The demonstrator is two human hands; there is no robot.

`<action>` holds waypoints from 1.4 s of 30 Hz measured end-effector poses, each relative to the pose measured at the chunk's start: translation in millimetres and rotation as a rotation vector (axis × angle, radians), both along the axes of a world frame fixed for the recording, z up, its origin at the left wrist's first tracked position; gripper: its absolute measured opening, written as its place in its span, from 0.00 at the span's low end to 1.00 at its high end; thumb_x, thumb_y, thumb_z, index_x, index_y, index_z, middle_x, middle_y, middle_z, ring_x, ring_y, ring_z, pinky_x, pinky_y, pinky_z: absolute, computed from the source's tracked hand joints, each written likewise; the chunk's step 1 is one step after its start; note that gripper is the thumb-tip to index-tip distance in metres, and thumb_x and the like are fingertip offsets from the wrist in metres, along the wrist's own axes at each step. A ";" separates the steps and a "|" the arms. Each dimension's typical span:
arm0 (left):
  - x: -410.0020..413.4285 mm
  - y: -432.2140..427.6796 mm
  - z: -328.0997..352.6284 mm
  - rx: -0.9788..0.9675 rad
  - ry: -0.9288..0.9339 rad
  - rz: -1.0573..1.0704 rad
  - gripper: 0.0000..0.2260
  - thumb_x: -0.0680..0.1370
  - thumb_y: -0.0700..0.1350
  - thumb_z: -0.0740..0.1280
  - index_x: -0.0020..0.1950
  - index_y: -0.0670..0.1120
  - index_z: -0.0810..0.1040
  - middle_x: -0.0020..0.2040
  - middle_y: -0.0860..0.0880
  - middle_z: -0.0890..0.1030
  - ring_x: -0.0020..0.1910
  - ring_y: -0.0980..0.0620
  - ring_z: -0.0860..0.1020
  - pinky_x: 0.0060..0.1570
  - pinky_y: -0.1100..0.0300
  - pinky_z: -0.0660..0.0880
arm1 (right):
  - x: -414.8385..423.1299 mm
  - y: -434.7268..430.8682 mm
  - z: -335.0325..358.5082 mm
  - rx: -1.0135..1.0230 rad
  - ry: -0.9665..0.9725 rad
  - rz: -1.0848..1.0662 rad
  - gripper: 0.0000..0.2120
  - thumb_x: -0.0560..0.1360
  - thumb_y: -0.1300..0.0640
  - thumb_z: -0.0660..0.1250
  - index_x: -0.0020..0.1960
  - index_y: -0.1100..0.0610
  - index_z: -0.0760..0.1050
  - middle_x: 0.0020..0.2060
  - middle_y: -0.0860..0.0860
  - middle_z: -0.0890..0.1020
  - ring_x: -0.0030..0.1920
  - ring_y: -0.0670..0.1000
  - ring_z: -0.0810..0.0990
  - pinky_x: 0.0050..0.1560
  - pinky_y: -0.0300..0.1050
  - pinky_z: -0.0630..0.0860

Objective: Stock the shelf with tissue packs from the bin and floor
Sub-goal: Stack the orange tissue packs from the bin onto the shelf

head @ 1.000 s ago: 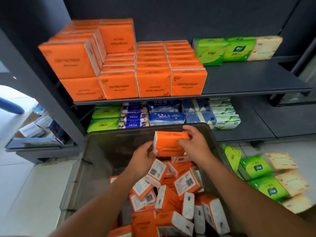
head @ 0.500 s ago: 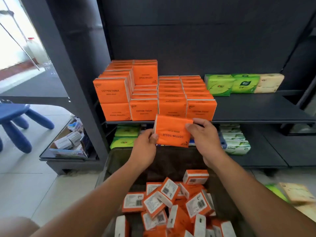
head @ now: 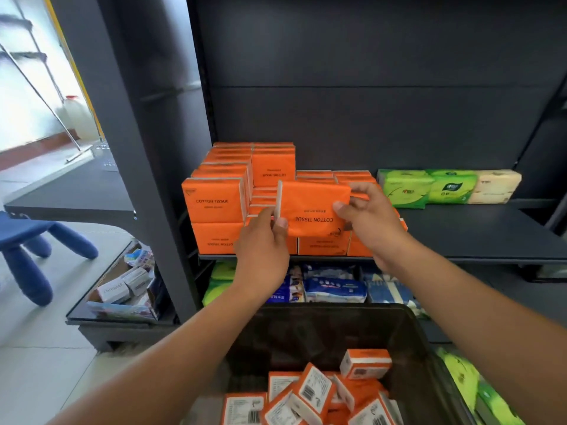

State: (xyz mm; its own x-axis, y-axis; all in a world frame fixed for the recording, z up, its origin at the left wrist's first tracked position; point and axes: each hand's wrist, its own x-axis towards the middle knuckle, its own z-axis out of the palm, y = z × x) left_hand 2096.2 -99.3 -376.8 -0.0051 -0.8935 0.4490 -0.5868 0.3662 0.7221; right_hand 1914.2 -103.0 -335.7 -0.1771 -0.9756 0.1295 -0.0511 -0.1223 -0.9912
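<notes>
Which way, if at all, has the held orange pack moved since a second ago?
Yes. The orange pack has risen from inside the bin to just in front of the orange stacks on the shelf.

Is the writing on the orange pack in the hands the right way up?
No, the words COTTON TISSUE on the orange pack, held between the left hand and the right hand, read upside down.

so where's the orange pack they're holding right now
Head view, centre: the orange pack is in front of the orange stacks on the upper shelf, gripped between the left hand and right hand.
</notes>
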 end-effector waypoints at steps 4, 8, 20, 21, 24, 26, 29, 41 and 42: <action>-7.2 -25.1 7.3 -0.046 0.010 -0.001 0.14 0.83 0.50 0.57 0.70 0.56 0.65 0.59 0.54 0.78 0.56 0.50 0.76 0.61 0.43 0.75 | 5.9 -36.2 14.1 -0.030 0.003 -0.037 0.12 0.80 0.63 0.66 0.61 0.53 0.69 0.50 0.48 0.83 0.45 0.46 0.82 0.41 0.39 0.80; -14.3 -42.9 11.5 -0.128 -0.125 0.065 0.32 0.80 0.40 0.61 0.80 0.49 0.48 0.80 0.47 0.51 0.78 0.52 0.46 0.77 0.50 0.48 | 14.8 -75.5 17.6 -0.039 0.035 -0.061 0.12 0.80 0.61 0.66 0.62 0.51 0.69 0.50 0.48 0.83 0.47 0.45 0.82 0.42 0.41 0.79; -41.0 -118.9 2.2 0.115 -0.467 0.099 0.28 0.83 0.51 0.55 0.80 0.49 0.48 0.81 0.44 0.43 0.79 0.42 0.42 0.76 0.44 0.47 | 33.4 -171.8 -8.8 -0.023 0.092 -0.071 0.17 0.78 0.60 0.69 0.64 0.48 0.70 0.61 0.47 0.81 0.58 0.48 0.81 0.62 0.50 0.77; -41.1 -123.8 2.4 0.130 -0.456 0.087 0.27 0.83 0.51 0.55 0.80 0.49 0.49 0.81 0.44 0.43 0.79 0.42 0.43 0.76 0.44 0.47 | 34.6 -178.2 -10.9 -0.025 0.090 -0.071 0.18 0.78 0.60 0.69 0.65 0.49 0.70 0.61 0.48 0.81 0.58 0.48 0.81 0.63 0.51 0.77; -40.0 -137.2 1.9 0.126 -0.429 0.090 0.26 0.83 0.50 0.56 0.80 0.49 0.52 0.80 0.45 0.44 0.79 0.42 0.45 0.76 0.44 0.53 | 39.0 -191.4 -15.3 -0.007 0.065 -0.036 0.18 0.79 0.64 0.67 0.66 0.53 0.70 0.62 0.51 0.80 0.56 0.48 0.81 0.56 0.42 0.78; -39.3 -144.3 0.1 0.125 -0.428 0.101 0.26 0.83 0.50 0.57 0.79 0.49 0.54 0.80 0.45 0.45 0.79 0.42 0.47 0.75 0.45 0.56 | 40.9 -197.2 -20.2 -0.004 0.073 -0.032 0.16 0.79 0.65 0.67 0.64 0.53 0.70 0.61 0.51 0.80 0.52 0.45 0.81 0.48 0.35 0.77; -37.7 -152.4 -4.0 0.157 -0.440 0.105 0.26 0.82 0.50 0.57 0.79 0.48 0.55 0.80 0.44 0.46 0.79 0.42 0.50 0.73 0.45 0.59 | 43.2 -202.5 -26.1 -0.026 0.122 -0.071 0.16 0.79 0.63 0.67 0.64 0.54 0.72 0.58 0.47 0.80 0.45 0.38 0.79 0.35 0.24 0.71; -36.8 -158.8 -0.1 0.201 -0.434 0.120 0.24 0.81 0.49 0.59 0.76 0.45 0.61 0.79 0.42 0.49 0.77 0.41 0.54 0.73 0.46 0.59 | 42.7 -203.2 -23.8 -0.018 0.300 -0.032 0.20 0.77 0.59 0.70 0.67 0.52 0.70 0.59 0.50 0.78 0.53 0.47 0.79 0.38 0.33 0.73; -36.0 -157.1 0.8 0.204 -0.442 0.122 0.24 0.81 0.49 0.59 0.76 0.45 0.61 0.79 0.41 0.51 0.77 0.40 0.55 0.73 0.45 0.59 | 41.3 -200.4 -22.1 -0.020 0.346 -0.035 0.20 0.77 0.59 0.70 0.67 0.52 0.70 0.59 0.50 0.78 0.53 0.47 0.79 0.40 0.33 0.72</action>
